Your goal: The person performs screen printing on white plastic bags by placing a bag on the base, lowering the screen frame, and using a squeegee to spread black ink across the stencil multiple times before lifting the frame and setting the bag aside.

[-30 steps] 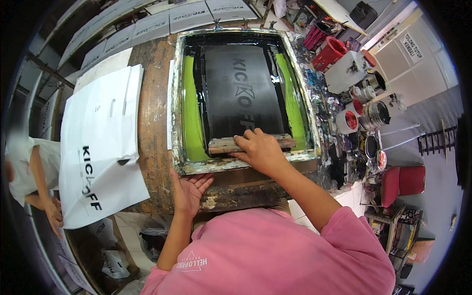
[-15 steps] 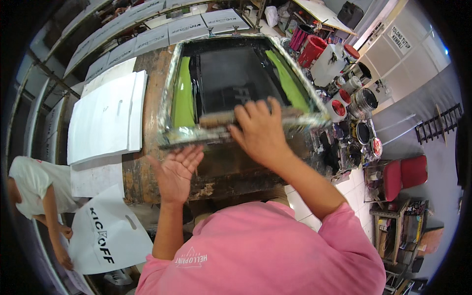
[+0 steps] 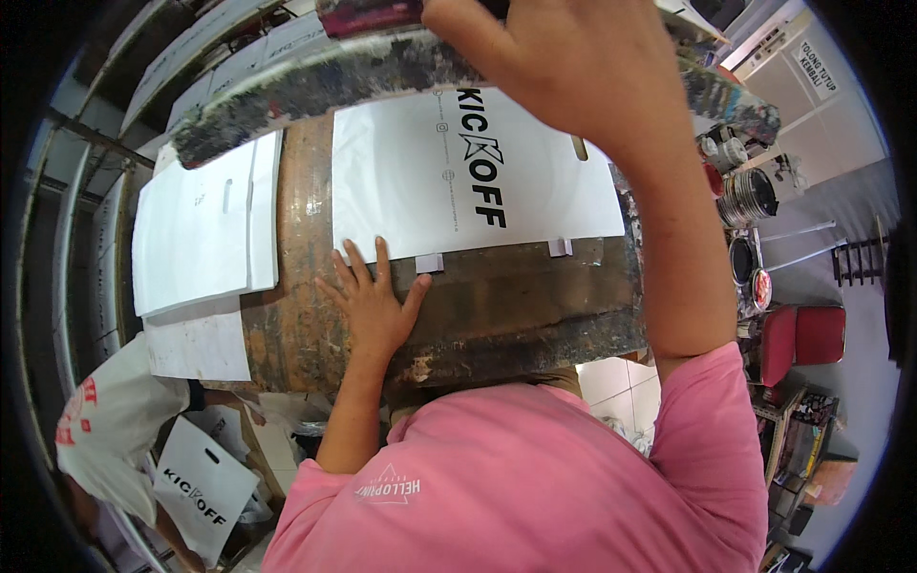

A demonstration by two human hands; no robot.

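Note:
A white plastic bag (image 3: 401, 181) with black printing and a cut-out handle lies flat on the worn table (image 3: 497, 310). My left hand (image 3: 377, 310) is open, its spread fingertips at the bag's near left edge. Above the bag the paint-crusted screen printing frame (image 3: 306, 91) is raised, its near bar close to the camera. My right hand (image 3: 587, 72) reaches up to that bar and grips it; the top edge of the view cuts off most of its fingers. Two small pale tabs sit along the bag's near edge, one of them a tab (image 3: 430, 263) beside my left thumb.
On the left of the table rests a stack of white bags (image 3: 201, 229). At lower left a co-worker (image 3: 119, 420) handles a printed bag (image 3: 205, 487). Racks of bags stand far left. Paint cans (image 3: 750, 196) and a red chair (image 3: 802, 334) are on the right.
The screen frame has swung up from the table, uncovering the printed bag. My right hand rose with it. My left hand turned from palm up to flat on the table. The co-worker's bag moved lower.

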